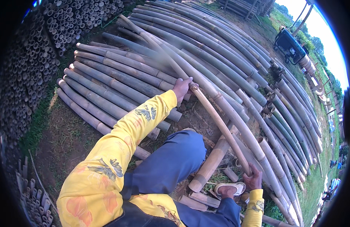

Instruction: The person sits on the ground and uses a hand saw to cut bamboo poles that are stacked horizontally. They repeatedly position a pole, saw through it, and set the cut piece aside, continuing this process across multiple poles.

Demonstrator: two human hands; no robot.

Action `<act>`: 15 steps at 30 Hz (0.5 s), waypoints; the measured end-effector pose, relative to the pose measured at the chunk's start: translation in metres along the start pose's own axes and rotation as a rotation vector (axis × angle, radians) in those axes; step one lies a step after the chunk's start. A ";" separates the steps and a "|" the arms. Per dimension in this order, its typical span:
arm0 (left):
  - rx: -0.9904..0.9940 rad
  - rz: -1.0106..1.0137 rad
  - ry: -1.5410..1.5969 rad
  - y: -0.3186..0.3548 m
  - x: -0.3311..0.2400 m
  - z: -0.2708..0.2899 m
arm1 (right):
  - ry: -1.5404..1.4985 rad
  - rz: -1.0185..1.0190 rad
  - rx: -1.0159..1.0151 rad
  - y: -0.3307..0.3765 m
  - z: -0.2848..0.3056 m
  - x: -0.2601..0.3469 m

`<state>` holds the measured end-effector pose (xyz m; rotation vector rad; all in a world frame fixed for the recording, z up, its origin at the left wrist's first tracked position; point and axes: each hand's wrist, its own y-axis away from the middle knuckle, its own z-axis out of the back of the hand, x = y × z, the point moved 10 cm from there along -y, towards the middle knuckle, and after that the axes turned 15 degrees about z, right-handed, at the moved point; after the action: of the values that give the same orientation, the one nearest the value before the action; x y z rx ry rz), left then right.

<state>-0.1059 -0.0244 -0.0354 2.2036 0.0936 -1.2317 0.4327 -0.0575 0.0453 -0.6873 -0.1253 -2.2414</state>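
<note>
A slim, pale brown bamboo pole [216, 116] slants across my front, with a thick knobbly node near my left hand. My left hand [181, 88] is closed round it just beyond that node, arm stretched forward. Lower right, my right hand [253, 177] grips the pole's near end. A thick, long bamboo pole [243, 126] lies just right of the slim one, running nearly alongside it. Under the slim pole's near half rests a short, fat bamboo log [209, 166] on the ground. The far part of the slim pole is blurred.
Rows of greyish bamboo poles [118, 72] lie ahead and left, and more poles [296, 109] to the right. Stacked bamboo [35, 64] shows its cut ends at far left. My sandalled foot [228, 189] stands beside the short log. A dark green machine [290, 46] stands at upper right.
</note>
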 end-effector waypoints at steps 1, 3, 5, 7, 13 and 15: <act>0.014 -0.016 -0.020 -0.002 -0.002 -0.002 | 0.007 -0.007 0.007 -0.002 0.001 -0.002; 0.041 -0.047 -0.061 -0.005 -0.007 -0.006 | 0.018 -0.020 0.021 -0.011 0.004 -0.005; 0.037 -0.031 -0.037 -0.013 -0.011 -0.004 | -0.001 0.061 -0.031 -0.022 0.005 -0.006; 0.048 -0.001 -0.020 -0.027 -0.010 0.000 | -0.019 0.073 -0.042 -0.033 0.004 -0.005; 0.028 -0.001 0.040 -0.044 -0.034 0.004 | 0.067 0.136 -0.090 -0.065 0.020 -0.001; 0.089 -0.022 0.063 -0.048 -0.035 0.010 | 0.057 0.097 -0.039 -0.076 0.028 0.000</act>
<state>-0.1492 0.0167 -0.0340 2.3242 0.0899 -1.2001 0.3912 0.0032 0.0780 -0.6367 -0.0196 -2.1730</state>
